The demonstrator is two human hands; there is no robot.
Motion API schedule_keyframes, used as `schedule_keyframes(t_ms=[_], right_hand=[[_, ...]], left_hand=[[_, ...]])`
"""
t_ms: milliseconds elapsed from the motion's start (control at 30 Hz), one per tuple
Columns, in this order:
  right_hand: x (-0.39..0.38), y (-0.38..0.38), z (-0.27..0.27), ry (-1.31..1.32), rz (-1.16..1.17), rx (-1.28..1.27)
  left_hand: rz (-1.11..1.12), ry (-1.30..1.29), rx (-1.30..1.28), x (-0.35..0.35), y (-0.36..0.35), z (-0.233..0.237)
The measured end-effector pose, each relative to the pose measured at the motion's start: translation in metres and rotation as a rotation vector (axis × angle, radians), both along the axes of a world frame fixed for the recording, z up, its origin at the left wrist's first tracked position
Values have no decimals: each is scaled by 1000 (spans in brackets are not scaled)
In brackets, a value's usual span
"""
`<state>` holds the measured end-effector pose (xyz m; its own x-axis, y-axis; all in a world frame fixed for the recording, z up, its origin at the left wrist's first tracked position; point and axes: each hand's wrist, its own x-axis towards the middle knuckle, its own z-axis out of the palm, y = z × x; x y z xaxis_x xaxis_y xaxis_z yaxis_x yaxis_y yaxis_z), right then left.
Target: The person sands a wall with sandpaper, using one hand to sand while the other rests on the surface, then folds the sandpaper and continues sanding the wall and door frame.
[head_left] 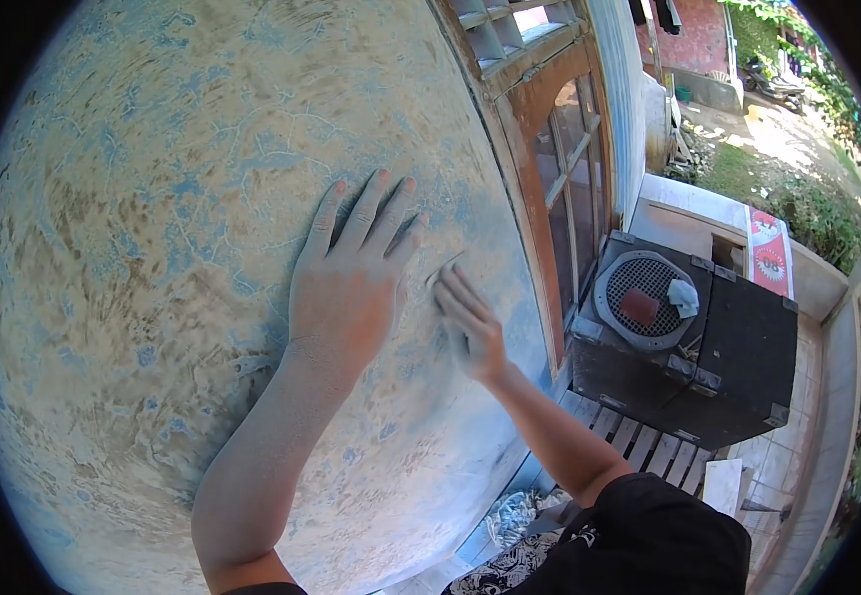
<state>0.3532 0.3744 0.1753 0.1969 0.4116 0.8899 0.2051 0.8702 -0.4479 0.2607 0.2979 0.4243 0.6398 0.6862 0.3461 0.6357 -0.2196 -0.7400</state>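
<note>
My left hand (346, 288) lies flat on the wall (192, 198), its fingers spread and pointing up, with pale dust over the skin. The wall shows worn beige and blue patches with fine cracks. To the right and a little lower, my right hand (470, 322) presses against the same wall near the door frame, its fingers close together. A thin edge of something shows at its fingertips, too hidden to name. The two hands are apart.
A wooden door with glass panes (569, 149) stands right of the wall. Beyond it is a black speaker box (738, 347) with a round grille, holding a reddish piece and a white cloth (683, 297). A slatted wooden surface (648, 451) lies below. Outside are plants and a parked motorbike.
</note>
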Motion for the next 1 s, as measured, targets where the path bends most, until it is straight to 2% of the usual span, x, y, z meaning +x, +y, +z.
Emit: schedule_keyframes(t_ms=[100,133,200,267,333,433,533,567,667,733,800,933,1000], right_hand=[[21,39,8,262,-177,-226],[22,39,12,258,-179,-225],[23,37,27,369,-177,-416],[9,12,30,328,-181,-352],[-2,-20,25,141,-125,-245],[4,-19,-2,52,-24,-129],[21,15,-3,214,-114,-243],[25,20,3,305,-112,-382],[20,11,22,245,-193,-405],[6,-17,30,200,-180,-371],[-3,-39,27,97,-61,-227],[-9,-27,3,22,-4,-83],[-7,1,-5,114,-79,-9]], left_hand=[[4,1,-9,3,-3,2],[3,-3,-9,3,-3,1],[0,8,4,1,-1,1],[-24,-10,14,1,1,2],[-46,-27,16,2,1,1],[-8,24,38,3,0,1],[2,33,43,4,-2,2],[5,25,33,5,-2,3],[33,5,32,6,-1,2],[66,-11,27,5,0,1],[50,-10,30,3,2,0],[48,37,18,2,2,1],[60,50,23,3,-1,4]])
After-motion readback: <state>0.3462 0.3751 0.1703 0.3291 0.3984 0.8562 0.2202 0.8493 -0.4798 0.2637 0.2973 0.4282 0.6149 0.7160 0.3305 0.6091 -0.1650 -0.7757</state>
